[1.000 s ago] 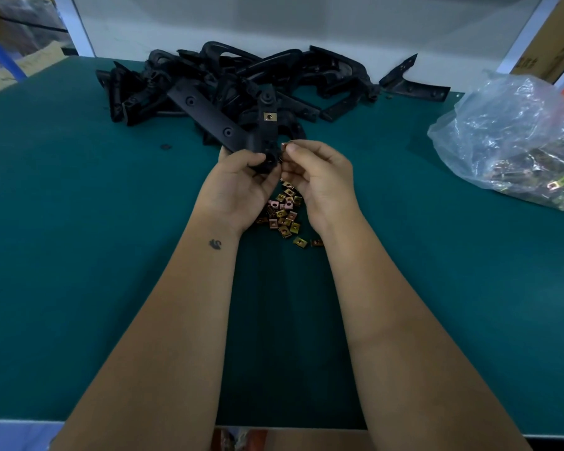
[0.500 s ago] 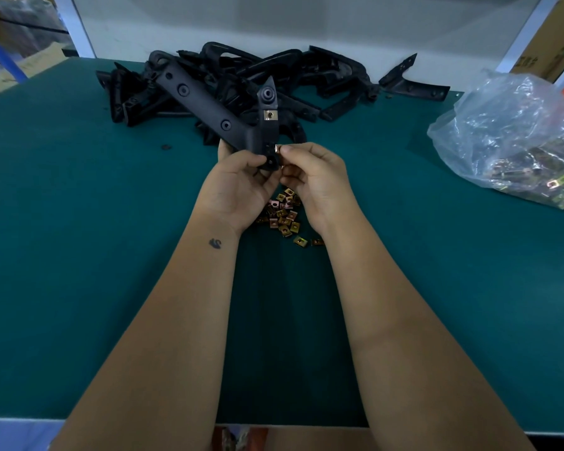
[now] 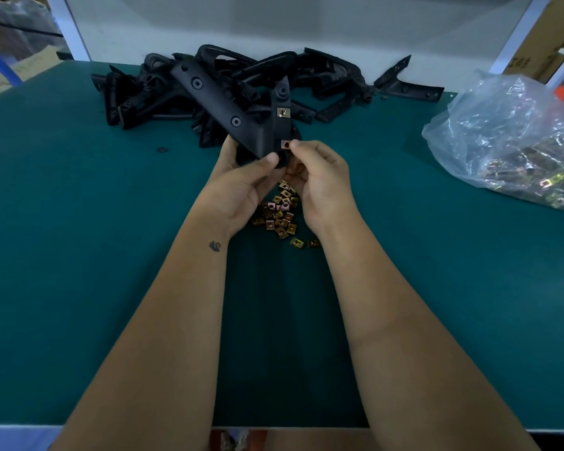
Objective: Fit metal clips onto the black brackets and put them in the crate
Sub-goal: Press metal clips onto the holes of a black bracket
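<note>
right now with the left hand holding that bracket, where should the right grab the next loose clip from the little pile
Likely the outlying clip at the near edge of the pile, pinched across its flat edges from above: it lies apart on the green mat, so fingers fit either side.

Bare sleeveless forearms, small swan tattoo (image 3: 214, 246) near left wrist

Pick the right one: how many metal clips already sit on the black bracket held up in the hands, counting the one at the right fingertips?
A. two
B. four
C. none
A: the bracket in the left hand shows one clip higher up and a second clip that the right hand pinches at its edge.
</note>
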The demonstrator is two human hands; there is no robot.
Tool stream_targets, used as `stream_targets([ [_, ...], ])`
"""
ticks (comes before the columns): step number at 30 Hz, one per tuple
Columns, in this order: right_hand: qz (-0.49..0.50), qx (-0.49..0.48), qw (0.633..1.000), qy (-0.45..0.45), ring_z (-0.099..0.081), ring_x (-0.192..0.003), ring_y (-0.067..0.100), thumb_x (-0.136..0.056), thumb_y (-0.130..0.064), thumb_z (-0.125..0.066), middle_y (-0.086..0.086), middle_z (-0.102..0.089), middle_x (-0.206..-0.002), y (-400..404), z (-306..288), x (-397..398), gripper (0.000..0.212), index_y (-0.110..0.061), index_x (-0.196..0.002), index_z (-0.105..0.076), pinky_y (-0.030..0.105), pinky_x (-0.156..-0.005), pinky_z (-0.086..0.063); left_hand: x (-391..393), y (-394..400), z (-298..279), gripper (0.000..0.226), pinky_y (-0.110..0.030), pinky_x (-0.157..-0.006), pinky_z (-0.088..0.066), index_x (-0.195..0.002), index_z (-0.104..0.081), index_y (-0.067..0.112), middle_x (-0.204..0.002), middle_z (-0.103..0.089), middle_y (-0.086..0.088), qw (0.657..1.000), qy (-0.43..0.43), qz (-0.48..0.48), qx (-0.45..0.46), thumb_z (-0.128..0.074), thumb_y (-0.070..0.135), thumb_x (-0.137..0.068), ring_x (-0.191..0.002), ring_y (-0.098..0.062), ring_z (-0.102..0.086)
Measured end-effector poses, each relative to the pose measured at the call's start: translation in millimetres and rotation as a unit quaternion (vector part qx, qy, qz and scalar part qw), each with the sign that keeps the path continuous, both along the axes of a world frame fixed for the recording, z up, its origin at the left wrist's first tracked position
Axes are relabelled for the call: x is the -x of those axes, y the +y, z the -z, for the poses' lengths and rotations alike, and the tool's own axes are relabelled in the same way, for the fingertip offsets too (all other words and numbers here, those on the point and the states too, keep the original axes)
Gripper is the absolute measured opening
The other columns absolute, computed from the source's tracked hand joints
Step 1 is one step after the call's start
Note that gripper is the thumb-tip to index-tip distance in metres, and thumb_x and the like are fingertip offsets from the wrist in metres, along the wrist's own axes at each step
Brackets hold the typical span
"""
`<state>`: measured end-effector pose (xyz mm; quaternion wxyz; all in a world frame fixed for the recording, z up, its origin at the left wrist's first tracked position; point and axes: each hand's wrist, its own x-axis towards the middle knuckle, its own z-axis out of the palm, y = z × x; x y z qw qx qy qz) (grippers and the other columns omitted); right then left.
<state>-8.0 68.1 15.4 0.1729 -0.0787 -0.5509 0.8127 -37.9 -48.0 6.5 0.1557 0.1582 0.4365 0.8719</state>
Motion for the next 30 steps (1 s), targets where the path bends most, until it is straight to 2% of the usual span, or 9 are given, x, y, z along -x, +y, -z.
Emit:
stream_targets([
  [6, 0.006, -0.013, 1.0, -0.005, -0.055, -0.069, 0.015, -0.092, -0.006, -0.062, 0.003, -0.061, -0.072, -3, -1, -1, 0.027, -0.015, -0.067, -0.064, 0.033, -0.07, -0.047, 0, 0, -1, 0.056, -0.024, -0.084, -0.055, -0.143, -0.04, 0.014, -0.122, -0.066, -0.011, 1.0, -0.006, -0.001, -0.005, -0.055, -0.009, -0.093, -0.109, -0.02, -0.066],
  [9, 0.049, -0.083, 0.995, -0.007, -0.055, -0.071, 0.015, -0.093, -0.014, -0.065, 0.0, -0.059, -0.07, -5, 0, -1, 0.025, -0.016, -0.068, -0.063, 0.036, -0.072, -0.049, -1, 3, 1, 0.049, -0.027, -0.086, -0.055, -0.133, -0.041, 0.012, -0.112, -0.068, -0.01, 1.0, 0.004, -0.028, -0.005, -0.054, -0.013, -0.092, -0.103, -0.02, -0.068],
  [12, 0.081, -0.201, 0.976, 0.022, -0.06, -0.071, 0.004, -0.089, -0.022, -0.07, -0.012, -0.065, -0.069, -9, 1, -3, 0.016, -0.021, -0.074, -0.065, 0.023, -0.071, -0.051, -3, 8, 0, 0.047, -0.027, -0.085, -0.054, -0.129, -0.045, 0.014, -0.11, -0.067, -0.009, 0.998, 0.016, -0.053, 0.004, -0.051, -0.015, -0.092, -0.098, -0.018, -0.068],
  [16, 0.129, -0.309, 0.942, 0.026, -0.06, -0.083, 0.003, -0.085, -0.03, -0.073, 0.003, -0.065, -0.093, -12, 4, -3, 0.016, -0.034, -0.074, -0.062, 0.017, -0.074, -0.046, -1, 12, 1, 0.039, -0.028, -0.083, -0.056, -0.131, -0.052, 0.014, -0.11, -0.069, -0.009, 0.998, -0.014, -0.059, -0.004, -0.049, -0.007, -0.097, -0.1, -0.02, -0.068],
  [18, 0.15, -0.343, 0.927, 0.027, -0.057, -0.081, 0.001, -0.084, -0.032, -0.074, -0.001, -0.061, -0.093, -12, 5, -3, 0.011, -0.028, -0.078, -0.065, 0.008, -0.07, -0.042, 0, 12, 2, 0.037, -0.028, -0.082, -0.056, -0.132, -0.053, 0.012, -0.113, -0.069, -0.011, 0.998, -0.029, -0.063, -0.003, -0.049, -0.004, -0.098, -0.101, -0.021, -0.068],
  [21, 0.171, -0.395, 0.902, 0.035, -0.056, -0.082, 0.003, -0.083, -0.034, -0.075, -0.003, -0.059, -0.093, -13, 6, -4, 0.018, -0.018, -0.088, -0.069, 0.007, -0.067, -0.042, 1, 12, 3, 0.041, -0.028, -0.082, -0.056, -0.135, -0.053, 0.011, -0.116, -0.069, -0.011, 0.997, -0.036, -0.067, -0.002, -0.049, -0.006, -0.098, -0.101, -0.02, -0.068],
  [23, 0.184, -0.418, 0.889, 0.041, -0.055, -0.081, 0.005, -0.083, -0.033, -0.076, -0.001, -0.058, -0.093, -14, 6, -4, 0.021, -0.014, -0.089, -0.07, 0.011, -0.065, -0.044, 2, 12, 3, 0.043, -0.029, -0.084, -0.056, -0.138, -0.052, 0.012, -0.117, -0.069, -0.01, 0.997, -0.034, -0.067, 0.006, -0.048, -0.005, -0.098, -0.101, -0.019, -0.067],
  [26, 0.201, -0.442, 0.873, 0.047, -0.056, -0.079, 0.01, -0.085, -0.031, -0.074, 0.001, -0.059, -0.09, -15, 5, -4, 0.022, -0.009, -0.087, -0.072, 0.027, -0.067, -0.048, 2, 12, 4, 0.043, -0.029, -0.084, -0.057, -0.138, -0.052, 0.015, -0.112, -0.071, -0.006, 0.997, -0.037, -0.068, 0.003, -0.049, -0.003, -0.099, -0.099, -0.017, -0.069],
  [30, 0.203, -0.453, 0.866, 0.063, -0.052, -0.072, 0.01, -0.088, -0.027, -0.071, 0.0, -0.056, -0.084, -16, 4, -5, 0.024, -0.005, -0.08, -0.07, 0.026, -0.062, -0.043, 2, 13, 3, 0.041, -0.028, -0.08, -0.057, -0.136, -0.052, 0.013, -0.105, -0.073, -0.005, 0.997, -0.043, -0.062, -0.008, -0.05, -0.002, -0.099, -0.095, -0.016, -0.07],
])
